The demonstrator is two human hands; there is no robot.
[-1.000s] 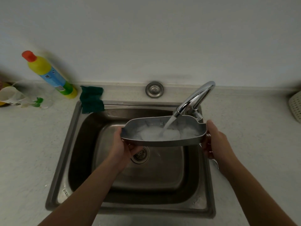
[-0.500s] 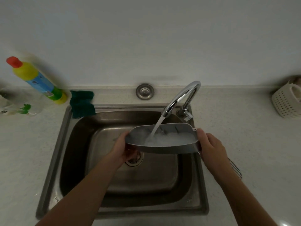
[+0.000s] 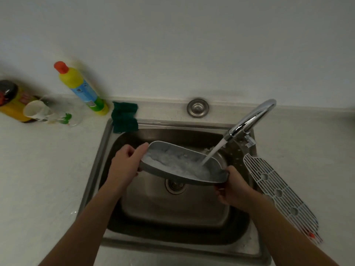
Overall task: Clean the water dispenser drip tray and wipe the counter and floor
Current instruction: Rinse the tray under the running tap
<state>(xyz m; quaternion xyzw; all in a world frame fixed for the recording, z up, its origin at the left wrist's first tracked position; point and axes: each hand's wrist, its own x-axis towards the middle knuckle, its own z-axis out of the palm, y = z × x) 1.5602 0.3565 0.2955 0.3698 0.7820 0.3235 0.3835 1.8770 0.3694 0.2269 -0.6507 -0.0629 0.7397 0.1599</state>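
Has tipped the tray (image 3: pixel 172 166) since half a second ago: level then, now slanted with its right end low. Holds it over the sink (image 3: pixel 97 160), with water from the tap (image 3: pixel 251 118) running into the low end and foam inside. Grips the left end with the left hand (image 3: pixel 124 166), fingers curled round the rim. Grips the right end from below with the right hand (image 3: pixel 234 191). Shows a grate (image 3: pixel 278 193) lying on the counter (image 3: pixel 48 179) just right of the sink, a green sponge (image 3: pixel 124 117) at the back left corner, and a yellow bottle (image 3: pixel 80 89) beside it.
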